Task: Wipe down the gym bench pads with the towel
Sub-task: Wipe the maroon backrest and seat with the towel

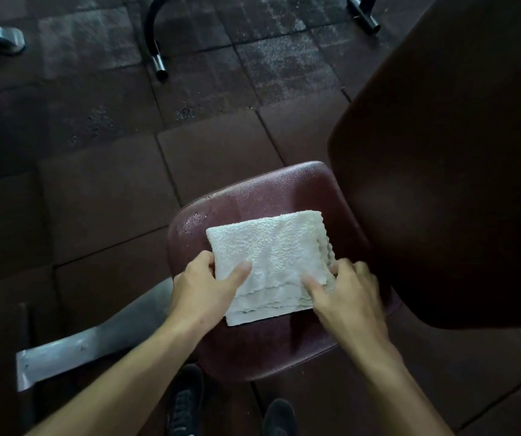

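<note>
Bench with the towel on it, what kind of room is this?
Probably a gym: a padded maroon seat with a tilted back pad, rubber floor tiles, and metal machine legs nearby.

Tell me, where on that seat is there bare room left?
On the seat pad, a bare strip runs beyond the towel, and another by the near edge under the wrists. The middle is crowded: left hand and right hand hold the towel.

Folded white towel [268, 262] flat on maroon seat pad [252, 196]

Maroon seat pad [252, 196] with folded white towel [271, 256] flat on top
</note>
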`<state>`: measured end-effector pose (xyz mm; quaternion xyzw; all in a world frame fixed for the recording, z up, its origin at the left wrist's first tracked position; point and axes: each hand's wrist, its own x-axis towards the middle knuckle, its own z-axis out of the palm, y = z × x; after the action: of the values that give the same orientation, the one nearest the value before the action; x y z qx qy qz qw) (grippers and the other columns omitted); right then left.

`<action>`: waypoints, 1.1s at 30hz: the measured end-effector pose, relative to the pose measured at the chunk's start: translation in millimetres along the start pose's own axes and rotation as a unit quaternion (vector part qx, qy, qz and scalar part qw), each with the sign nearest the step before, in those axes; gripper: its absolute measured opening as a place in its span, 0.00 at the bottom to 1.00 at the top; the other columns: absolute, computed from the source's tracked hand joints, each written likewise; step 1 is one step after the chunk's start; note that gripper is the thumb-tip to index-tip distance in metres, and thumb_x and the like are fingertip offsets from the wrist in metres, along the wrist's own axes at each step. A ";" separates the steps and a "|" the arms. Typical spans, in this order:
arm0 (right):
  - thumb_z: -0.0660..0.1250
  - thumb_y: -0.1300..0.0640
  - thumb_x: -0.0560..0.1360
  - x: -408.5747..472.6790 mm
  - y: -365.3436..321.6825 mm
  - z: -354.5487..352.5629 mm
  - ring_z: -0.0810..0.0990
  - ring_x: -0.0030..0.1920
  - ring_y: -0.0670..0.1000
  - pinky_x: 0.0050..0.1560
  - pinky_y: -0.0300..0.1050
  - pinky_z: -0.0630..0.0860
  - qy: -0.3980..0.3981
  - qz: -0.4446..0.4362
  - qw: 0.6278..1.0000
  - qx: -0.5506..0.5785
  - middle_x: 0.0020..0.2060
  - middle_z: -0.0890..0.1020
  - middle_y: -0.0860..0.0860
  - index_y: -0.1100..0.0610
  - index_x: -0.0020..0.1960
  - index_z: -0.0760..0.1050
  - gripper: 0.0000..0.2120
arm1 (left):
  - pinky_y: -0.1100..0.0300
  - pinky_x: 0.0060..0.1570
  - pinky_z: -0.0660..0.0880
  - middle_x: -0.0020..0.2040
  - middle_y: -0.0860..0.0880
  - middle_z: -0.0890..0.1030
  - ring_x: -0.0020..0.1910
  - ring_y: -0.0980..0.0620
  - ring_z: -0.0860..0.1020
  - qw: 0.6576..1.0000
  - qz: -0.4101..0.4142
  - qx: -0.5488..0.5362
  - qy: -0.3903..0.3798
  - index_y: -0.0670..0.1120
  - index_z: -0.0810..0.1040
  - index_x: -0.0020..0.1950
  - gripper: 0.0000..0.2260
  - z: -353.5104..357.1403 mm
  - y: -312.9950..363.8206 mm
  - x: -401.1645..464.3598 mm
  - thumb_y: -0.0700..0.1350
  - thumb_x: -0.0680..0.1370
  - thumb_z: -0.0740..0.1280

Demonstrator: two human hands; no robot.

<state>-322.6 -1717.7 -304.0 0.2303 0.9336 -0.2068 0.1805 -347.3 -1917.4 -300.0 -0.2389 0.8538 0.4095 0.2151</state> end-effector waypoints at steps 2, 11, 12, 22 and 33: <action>0.66 0.44 0.79 -1.2 -2.8 2.8 0.72 0.59 0.58 0.61 0.54 0.69 0.009 -0.026 1.000 -0.002 0.55 0.74 0.53 0.55 0.55 0.75 0.15 | 0.52 0.46 0.75 0.42 0.57 0.81 0.45 0.55 0.78 1.000 0.012 0.025 -0.006 0.54 0.74 0.48 0.11 -1.7 -2.5 -2.4 0.60 0.75 0.68; 0.67 0.69 0.75 0.1 -21.5 -25.0 0.80 0.35 0.51 0.34 0.50 0.81 -0.041 0.101 0.830 0.548 0.41 0.80 0.55 0.57 0.45 0.72 0.08 | 0.41 0.49 0.79 0.54 0.46 0.83 0.49 0.43 0.83 0.933 -0.029 -0.356 -0.054 0.58 0.68 0.61 0.17 -16.7 16.5 -2.1 0.40 0.79 0.67; 0.66 0.71 0.75 4.3 -29.3 -31.9 0.80 0.36 0.51 0.34 0.48 0.80 -0.034 0.099 0.804 0.585 0.44 0.80 0.56 0.54 0.49 0.72 0.13 | 0.43 0.47 0.78 0.53 0.46 0.82 0.47 0.43 0.82 0.915 -0.023 -0.397 -0.070 0.56 0.69 0.62 0.16 -22.8 29.1 0.5 0.39 0.80 0.67; 0.67 0.64 0.78 5.0 -95.7 -154.0 0.82 0.44 0.46 0.48 0.45 0.81 0.039 -0.120 0.782 0.611 0.41 0.83 0.47 0.53 0.49 0.81 0.08 | 0.61 0.35 0.79 0.38 0.48 0.82 0.35 0.55 0.81 0.832 0.123 -0.520 -0.151 0.43 0.77 0.51 0.03 -103.5 148.8 -12.1 0.37 0.79 0.66; 0.60 0.38 0.80 -21.8 -90.4 -89.6 0.83 0.58 0.59 0.64 0.66 0.73 -0.078 0.101 0.612 0.780 0.58 0.83 0.57 0.51 0.65 0.74 0.21 | 0.56 0.45 0.79 0.38 0.49 0.82 0.36 0.52 0.80 0.832 0.198 -0.492 -0.163 0.45 0.76 0.51 0.06 -135.9 181.2 -65.4 0.35 0.77 0.66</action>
<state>-371.9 -1756.5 -191.1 0.3604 0.3727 -0.8547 0.0244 -424.6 -1911.5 -77.3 -0.0688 0.5208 0.8426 0.1190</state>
